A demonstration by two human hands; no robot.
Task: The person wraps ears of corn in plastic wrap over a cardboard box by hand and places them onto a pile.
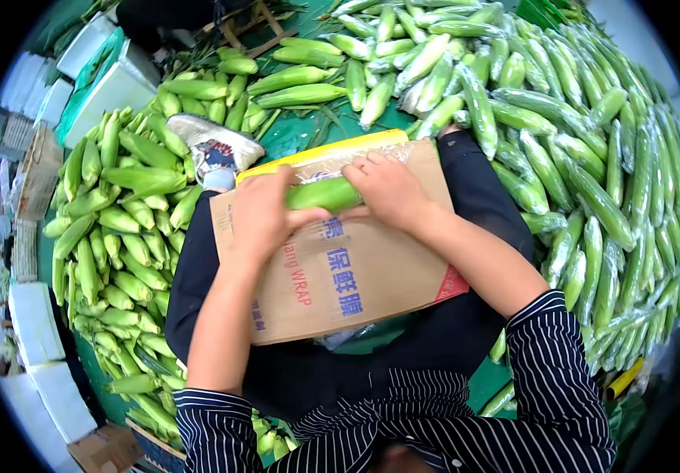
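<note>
Across my lap lies a flat cardboard sheet (300,276) printed with blue characters and the word WRAP. Near its far edge, both hands hold one green ear of corn (323,195) lying sideways. My left hand (265,209) is closed round its left end, the thumb along the near side. My right hand (387,185) grips the right end with bent fingers. Just beyond the corn runs a yellow-edged strip (324,154) with clear, shiny film on it; whether the film touches the corn I cannot tell.
Loose unwrapped corn (131,236) is heaped on my left. To my right rises a large pile of film-wrapped corn (584,173). A shoe (214,142) shows beyond the board's left corner. White foam boxes (115,87) stand at the far left, on and around the green floor (293,130).
</note>
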